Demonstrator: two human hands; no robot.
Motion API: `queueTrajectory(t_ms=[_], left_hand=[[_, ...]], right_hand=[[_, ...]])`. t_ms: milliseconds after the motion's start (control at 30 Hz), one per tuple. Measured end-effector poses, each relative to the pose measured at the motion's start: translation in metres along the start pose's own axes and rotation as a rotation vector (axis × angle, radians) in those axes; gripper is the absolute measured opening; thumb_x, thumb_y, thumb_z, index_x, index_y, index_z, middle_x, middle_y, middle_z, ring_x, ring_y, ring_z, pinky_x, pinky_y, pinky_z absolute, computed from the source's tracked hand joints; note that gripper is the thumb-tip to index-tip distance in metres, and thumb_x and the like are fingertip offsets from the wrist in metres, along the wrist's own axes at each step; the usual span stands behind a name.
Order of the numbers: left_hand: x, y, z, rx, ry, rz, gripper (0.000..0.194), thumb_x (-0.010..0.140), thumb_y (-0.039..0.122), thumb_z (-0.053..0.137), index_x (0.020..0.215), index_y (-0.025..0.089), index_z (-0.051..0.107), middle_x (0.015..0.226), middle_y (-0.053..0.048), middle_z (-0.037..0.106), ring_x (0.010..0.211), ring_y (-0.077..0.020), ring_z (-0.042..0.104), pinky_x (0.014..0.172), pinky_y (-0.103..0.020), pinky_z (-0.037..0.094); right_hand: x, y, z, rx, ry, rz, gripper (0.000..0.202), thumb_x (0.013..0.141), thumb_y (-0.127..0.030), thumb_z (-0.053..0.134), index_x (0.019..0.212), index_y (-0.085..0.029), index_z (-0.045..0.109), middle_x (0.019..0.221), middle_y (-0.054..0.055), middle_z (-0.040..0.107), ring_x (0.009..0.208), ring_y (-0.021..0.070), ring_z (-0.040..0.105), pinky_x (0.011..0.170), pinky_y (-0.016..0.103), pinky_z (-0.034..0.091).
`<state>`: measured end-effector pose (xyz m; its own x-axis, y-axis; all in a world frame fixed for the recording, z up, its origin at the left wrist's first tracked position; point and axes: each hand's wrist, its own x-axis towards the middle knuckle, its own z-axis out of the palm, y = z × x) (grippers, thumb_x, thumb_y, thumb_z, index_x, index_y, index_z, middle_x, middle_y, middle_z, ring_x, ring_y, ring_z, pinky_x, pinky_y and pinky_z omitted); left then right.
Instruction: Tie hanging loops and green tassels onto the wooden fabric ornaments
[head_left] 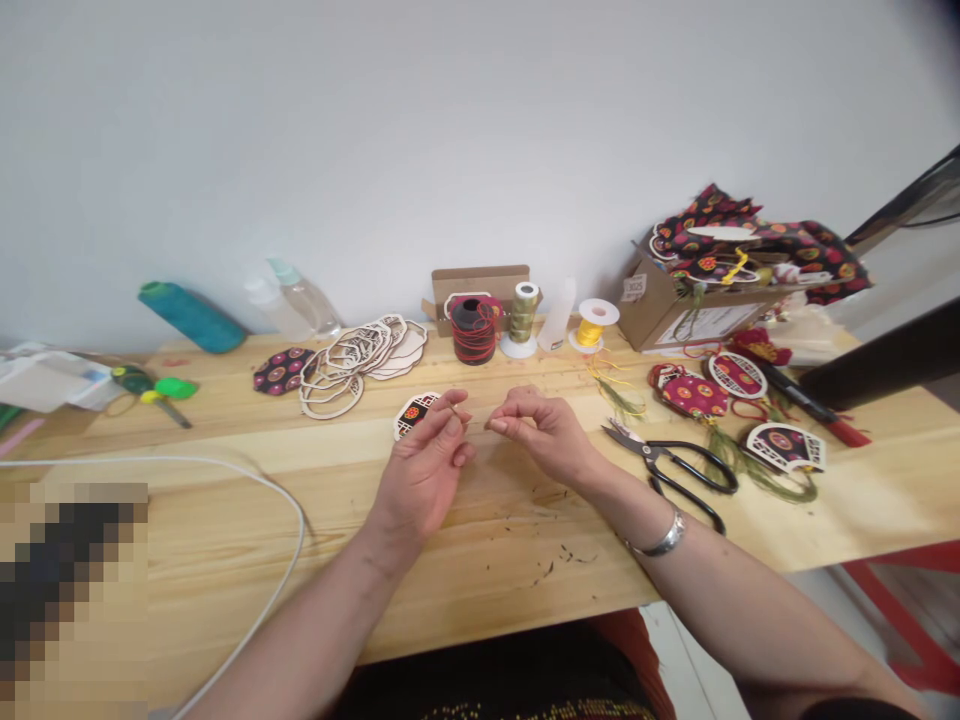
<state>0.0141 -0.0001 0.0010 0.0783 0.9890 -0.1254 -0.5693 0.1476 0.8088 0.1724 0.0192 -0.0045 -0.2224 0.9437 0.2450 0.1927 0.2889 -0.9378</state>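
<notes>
My left hand [429,470] is closed in a pinch above the wooden table, its fingertips on something thin, too small to make out. Close by on the right, my right hand [546,432] pinches too, thumb against forefinger, with a fine strand faintly visible between the hands. Partly behind my left fingers lies a patterned ornament [412,413] with a pale cut-out frame. Black-handled scissors [675,465] lie to the right of my right hand, blades toward it.
Thread spools, a red one [474,335] and a yellow one [592,328], stand near the wall. Pale frames [360,355] are piled left of them. Tasselled ornaments [694,392] and a cardboard box [667,300] are at the right. A white cable [300,520] crosses the left side.
</notes>
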Motion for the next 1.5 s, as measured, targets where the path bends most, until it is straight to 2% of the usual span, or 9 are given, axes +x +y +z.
queueTrajectory(t_ms=[200,367,600,733,1000,1133,1333,1433,1500], left_hand=[[0.002,0.004,-0.001,0.023,-0.012,0.012,0.004,0.069,0.023,0.072,0.072,0.021,0.071,0.121,-0.004,0.05,0.069,-0.008,0.043,0.051,-0.02,0.035],[0.003,-0.004,-0.001,0.156,0.019,0.107,0.007,0.066,0.022,0.074,0.071,0.018,0.072,0.101,-0.005,0.053,0.074,-0.0103,0.047,0.054,-0.021,0.035],[-0.001,-0.012,-0.006,0.423,-0.093,0.183,0.01,0.073,0.024,0.069,0.08,0.021,0.075,0.087,-0.003,0.05,0.086,-0.0144,0.047,0.072,-0.025,0.04],[-0.001,-0.009,-0.006,0.555,-0.135,0.221,0.01,0.075,0.023,0.066,0.08,0.023,0.075,0.083,-0.002,0.051,0.084,-0.0144,0.047,0.075,-0.027,0.039],[-0.004,-0.006,-0.003,0.797,-0.134,0.327,0.012,0.078,0.021,0.061,0.08,0.021,0.073,0.084,-0.002,0.049,0.085,-0.0152,0.049,0.076,-0.027,0.042],[-0.004,-0.008,-0.004,0.878,-0.177,0.352,0.014,0.081,0.021,0.057,0.082,0.019,0.071,0.095,-0.005,0.05,0.091,-0.0163,0.051,0.081,-0.029,0.044],[-0.001,-0.014,-0.01,0.964,-0.163,0.301,0.014,0.081,0.022,0.057,0.078,0.019,0.071,0.107,-0.008,0.051,0.099,-0.0187,0.052,0.085,-0.032,0.045],[-0.001,-0.012,-0.009,0.996,-0.05,0.335,0.015,0.078,0.023,0.06,0.086,0.02,0.073,0.113,-0.009,0.05,0.094,-0.018,0.053,0.079,-0.032,0.046],[-0.003,-0.01,-0.007,0.95,0.033,0.37,0.017,0.076,0.024,0.063,0.09,0.021,0.073,0.11,-0.008,0.052,0.09,-0.0174,0.053,0.073,-0.029,0.046]], right_hand=[[0.004,0.006,-0.005,-0.148,0.058,-0.017,0.014,0.082,-0.025,0.059,0.073,-0.02,0.069,0.072,0.003,0.062,0.081,0.0178,0.052,0.081,0.035,0.038],[0.003,0.004,-0.005,-0.213,0.194,-0.106,0.016,0.083,-0.02,0.057,0.091,-0.023,0.071,0.092,0.006,0.066,0.094,0.0199,0.053,0.089,0.04,0.037],[-0.002,-0.007,-0.001,0.062,0.064,-0.133,0.009,0.073,-0.023,0.071,0.082,-0.024,0.072,0.081,0.002,0.064,0.086,0.0171,0.055,0.082,0.035,0.043],[-0.002,-0.005,-0.001,0.068,0.051,-0.152,0.008,0.071,-0.023,0.073,0.079,-0.023,0.071,0.077,0.002,0.063,0.082,0.0166,0.054,0.079,0.035,0.043],[-0.002,-0.004,0.0,0.046,0.066,-0.176,0.007,0.073,-0.018,0.07,0.068,-0.019,0.065,0.071,0.001,0.059,0.076,0.0151,0.052,0.076,0.033,0.041],[-0.002,-0.007,-0.004,0.011,0.055,-0.143,0.01,0.077,-0.019,0.065,0.067,-0.018,0.061,0.07,0.0,0.058,0.075,0.0145,0.051,0.075,0.032,0.039],[0.002,-0.003,-0.015,0.126,0.216,-0.059,0.013,0.076,-0.026,0.063,0.067,-0.019,0.058,0.07,-0.001,0.055,0.07,0.0128,0.05,0.068,0.029,0.04],[0.005,-0.001,-0.021,0.16,0.336,-0.061,0.009,0.076,-0.025,0.063,0.07,-0.019,0.06,0.071,-0.001,0.056,0.07,0.0123,0.05,0.068,0.028,0.041],[0.006,-0.001,-0.025,0.128,0.407,-0.093,0.008,0.076,-0.025,0.063,0.07,-0.019,0.06,0.072,0.0,0.056,0.071,0.0127,0.051,0.069,0.029,0.041]])
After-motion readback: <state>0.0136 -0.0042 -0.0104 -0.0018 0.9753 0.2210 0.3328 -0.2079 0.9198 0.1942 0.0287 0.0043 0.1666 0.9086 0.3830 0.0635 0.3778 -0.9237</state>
